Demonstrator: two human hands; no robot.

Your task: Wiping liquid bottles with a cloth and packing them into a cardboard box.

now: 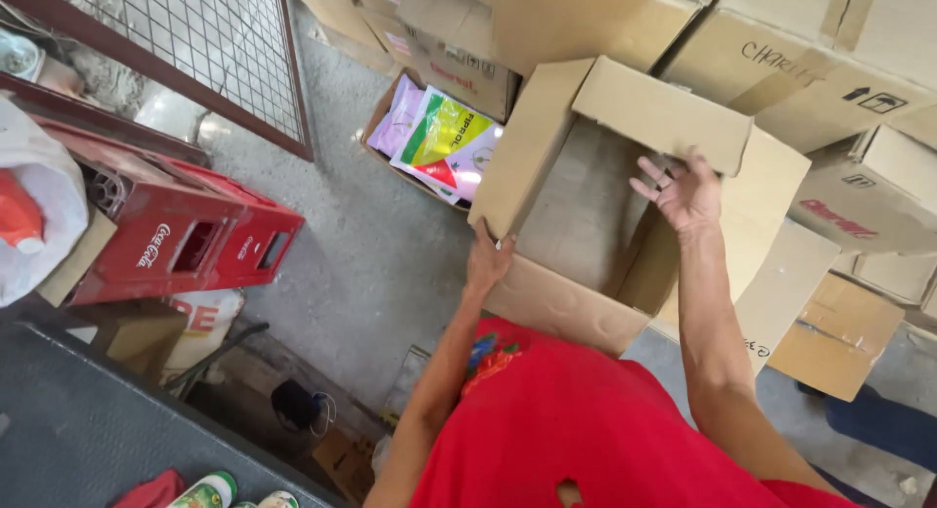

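Observation:
An open brown cardboard box (586,225) stands on the concrete floor in front of me, its flaps up and its inside bare. My left hand (486,262) grips the lower edge of the box's left flap. Fingers spread, my right hand (683,191) reaches inside the box near the far flap (664,113), holding nothing. My red shirt fills the bottom of the view.
Several stacked cardboard boxes (820,69) crowd the back and right. A small open box holds colourful packets (444,142). A red plastic bottle crate (176,235) and a white bag (39,205) sit at the left, beneath a wire-mesh panel (195,40).

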